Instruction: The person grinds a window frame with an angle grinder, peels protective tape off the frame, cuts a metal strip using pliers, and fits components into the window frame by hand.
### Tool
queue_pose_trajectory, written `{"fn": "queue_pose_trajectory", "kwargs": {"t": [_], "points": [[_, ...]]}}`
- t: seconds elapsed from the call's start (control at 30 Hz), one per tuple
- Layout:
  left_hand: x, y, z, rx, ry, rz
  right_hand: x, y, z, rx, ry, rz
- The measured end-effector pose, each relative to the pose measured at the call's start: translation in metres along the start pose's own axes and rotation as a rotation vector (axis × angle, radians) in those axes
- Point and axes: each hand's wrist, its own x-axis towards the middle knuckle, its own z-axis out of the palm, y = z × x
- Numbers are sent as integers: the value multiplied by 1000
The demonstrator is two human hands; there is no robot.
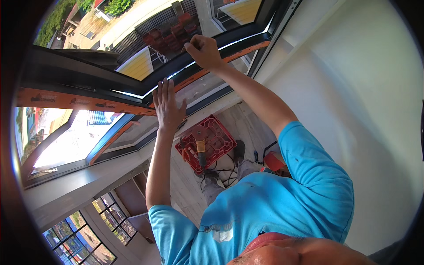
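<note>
A black window frame [181,66] stands open in front of me, with glass in it and a strip of orange printed tape [84,100] along the frame below. My left hand [168,108] lies with its fingers stretched upward against the frame's lower corner. Farther up and to the right, my right hand [204,52] is closed at the lower bar, its fingers curled together. Whatever the curled fingers hold, if anything, is hidden.
On the floor by my feet is a red plastic crate [224,129] with a yellow and grey angle grinder [201,146] on it. Black cable [230,176] coils beside my shoes. Near it sits a red container [274,162]. A white wall [353,88] rises on the right.
</note>
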Motion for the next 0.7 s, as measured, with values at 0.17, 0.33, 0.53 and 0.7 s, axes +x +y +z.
{"fn": "queue_pose_trajectory", "kwargs": {"t": [0.17,0.33,0.53,0.7], "points": [[-19,-13,-12,60,-88,-113,43,17,24,-37,66,11],[-43,-5,-5,46,-89,-124,43,21,27,-60,90,-30],[-148,31,29,-196,-121,-198,10,-6,13,-95,94,-10],[-293,65,64,-212,-456,-378,-22,-16,-4,-148,56,78]]}}
